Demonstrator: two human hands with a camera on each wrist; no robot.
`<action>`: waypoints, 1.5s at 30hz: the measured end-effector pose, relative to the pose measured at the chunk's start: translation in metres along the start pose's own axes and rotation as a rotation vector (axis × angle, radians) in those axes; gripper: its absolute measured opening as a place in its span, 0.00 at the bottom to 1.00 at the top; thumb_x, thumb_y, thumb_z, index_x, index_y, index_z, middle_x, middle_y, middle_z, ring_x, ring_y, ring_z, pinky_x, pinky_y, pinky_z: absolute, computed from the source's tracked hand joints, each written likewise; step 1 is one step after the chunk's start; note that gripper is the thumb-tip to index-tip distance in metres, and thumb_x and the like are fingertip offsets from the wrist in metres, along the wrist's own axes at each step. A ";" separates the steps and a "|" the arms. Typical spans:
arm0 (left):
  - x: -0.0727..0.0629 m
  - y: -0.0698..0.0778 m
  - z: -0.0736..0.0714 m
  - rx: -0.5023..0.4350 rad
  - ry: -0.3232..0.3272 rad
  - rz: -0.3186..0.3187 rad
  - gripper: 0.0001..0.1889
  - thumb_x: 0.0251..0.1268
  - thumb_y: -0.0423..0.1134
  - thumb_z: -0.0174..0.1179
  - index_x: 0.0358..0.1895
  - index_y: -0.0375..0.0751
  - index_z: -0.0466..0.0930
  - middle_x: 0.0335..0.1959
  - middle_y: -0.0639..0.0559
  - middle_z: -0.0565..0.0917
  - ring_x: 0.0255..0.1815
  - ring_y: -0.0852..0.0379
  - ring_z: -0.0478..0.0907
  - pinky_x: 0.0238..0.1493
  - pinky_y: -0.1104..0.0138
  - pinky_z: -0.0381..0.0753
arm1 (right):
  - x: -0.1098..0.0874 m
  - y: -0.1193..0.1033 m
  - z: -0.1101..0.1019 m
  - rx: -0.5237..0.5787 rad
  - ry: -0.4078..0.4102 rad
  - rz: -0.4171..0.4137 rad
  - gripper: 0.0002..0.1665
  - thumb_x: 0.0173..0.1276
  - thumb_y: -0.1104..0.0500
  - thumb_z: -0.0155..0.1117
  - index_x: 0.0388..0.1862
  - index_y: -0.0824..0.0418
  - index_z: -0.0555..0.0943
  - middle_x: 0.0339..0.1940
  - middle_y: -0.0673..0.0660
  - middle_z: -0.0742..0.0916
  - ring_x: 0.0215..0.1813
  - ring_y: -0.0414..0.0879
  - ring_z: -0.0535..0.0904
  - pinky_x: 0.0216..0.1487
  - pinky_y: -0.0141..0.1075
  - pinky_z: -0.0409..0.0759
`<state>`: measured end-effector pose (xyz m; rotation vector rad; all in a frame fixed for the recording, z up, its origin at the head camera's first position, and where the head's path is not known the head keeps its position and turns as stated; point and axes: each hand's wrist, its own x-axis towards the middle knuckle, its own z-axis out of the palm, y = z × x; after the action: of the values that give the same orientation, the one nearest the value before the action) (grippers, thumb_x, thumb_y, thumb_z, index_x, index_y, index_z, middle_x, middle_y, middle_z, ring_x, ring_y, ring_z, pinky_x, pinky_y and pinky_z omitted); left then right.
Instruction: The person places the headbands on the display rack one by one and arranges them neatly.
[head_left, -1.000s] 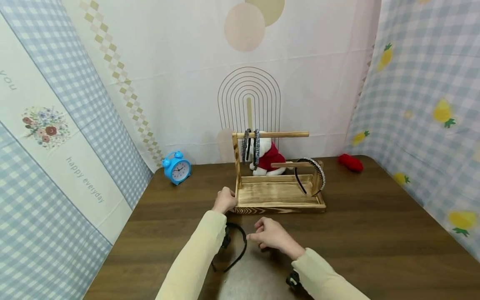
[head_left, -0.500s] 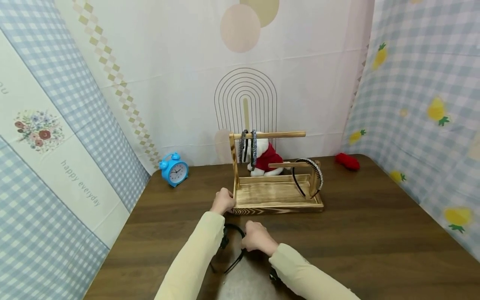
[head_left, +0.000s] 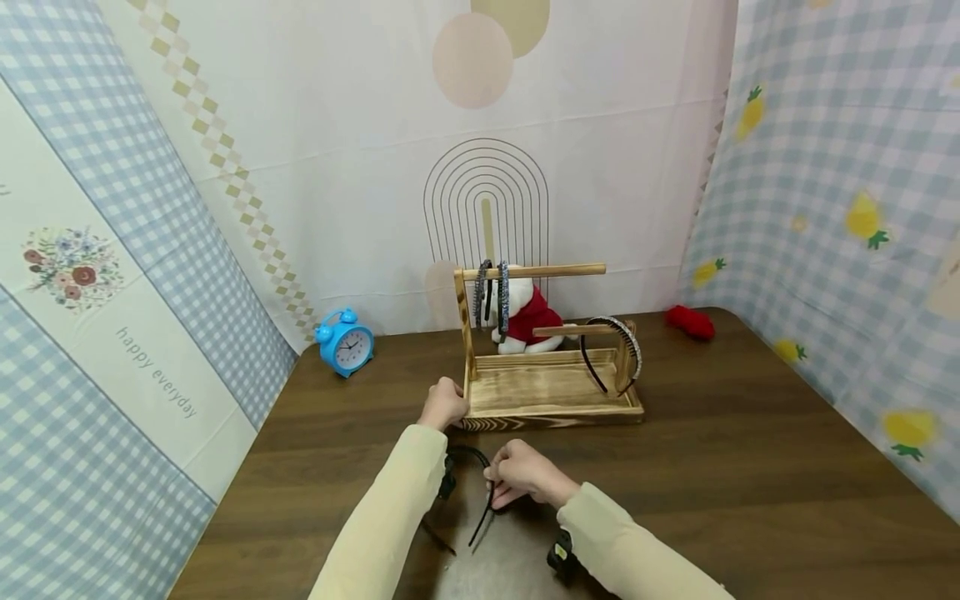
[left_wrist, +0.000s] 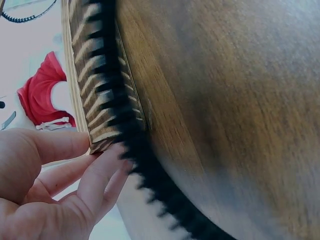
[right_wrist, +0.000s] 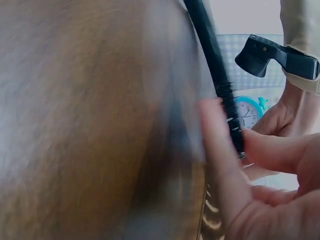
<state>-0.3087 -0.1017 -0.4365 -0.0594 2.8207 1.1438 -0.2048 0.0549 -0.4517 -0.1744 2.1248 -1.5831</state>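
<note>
My left hand (head_left: pixel 444 402) grips the near left corner of a wooden headband stand (head_left: pixel 551 422). In the left wrist view, its thumb and fingers (left_wrist: pixel 65 145) lie on either side of that corner. Just in front of the stand, my right hand (head_left: pixel 528 472) pinches a black toothed headband (head_left: pixel 478 527) between thumb and fingers. The headband is tilted, one end lifted off the table, and its left part is partly hidden by my left sleeve. Two glittery headbands (head_left: pixel 503 300) hang on the stand's upper bar, and a sparkling headband (head_left: pixel 634 346) hangs on the lower bar.
A white plush toy in red (head_left: pixel 536 315) sits behind the stand. At the back left of the brown table (head_left: pixel 720 467) stands a blue alarm clock (head_left: pixel 352 347). A red soft item (head_left: pixel 690 322) lies at the back right. Fabric walls enclose the table.
My right hand has moved left to the black headband, taken hold of its right side and begun raising and tilting it. My left hand has kept its grip on the stand.
</note>
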 end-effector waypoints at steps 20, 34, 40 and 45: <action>0.001 0.000 0.000 -0.018 -0.008 0.003 0.20 0.51 0.21 0.50 0.08 0.46 0.63 0.04 0.56 0.62 0.10 0.59 0.71 0.11 0.72 0.64 | -0.014 0.002 -0.023 0.077 0.232 -0.188 0.05 0.70 0.66 0.56 0.34 0.69 0.75 0.33 0.69 0.83 0.22 0.48 0.81 0.31 0.48 0.88; 0.004 -0.003 0.001 -0.017 -0.023 0.013 0.17 0.53 0.22 0.50 0.11 0.43 0.67 0.08 0.52 0.66 0.10 0.58 0.70 0.12 0.70 0.64 | -0.022 -0.003 -0.048 -0.059 0.494 -0.352 0.04 0.68 0.65 0.63 0.39 0.66 0.81 0.29 0.58 0.83 0.23 0.51 0.84 0.28 0.44 0.88; 0.007 -0.005 0.002 -0.017 -0.022 0.010 0.10 0.52 0.22 0.51 0.24 0.32 0.82 0.17 0.46 0.77 0.13 0.57 0.78 0.15 0.68 0.79 | -0.022 -0.005 -0.061 -0.105 0.579 -0.438 0.03 0.68 0.66 0.63 0.34 0.66 0.79 0.28 0.61 0.83 0.25 0.57 0.84 0.25 0.36 0.86; 0.007 -0.006 0.002 -0.019 -0.023 0.009 0.10 0.53 0.23 0.51 0.28 0.31 0.84 0.23 0.41 0.82 0.16 0.54 0.82 0.18 0.66 0.82 | -0.022 -0.008 -0.069 -0.138 0.661 -0.537 0.04 0.67 0.66 0.64 0.32 0.65 0.79 0.29 0.63 0.85 0.25 0.49 0.83 0.26 0.36 0.87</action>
<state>-0.3153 -0.1040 -0.4429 -0.0346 2.7932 1.1649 -0.2184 0.1207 -0.4227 -0.3242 2.8775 -1.9912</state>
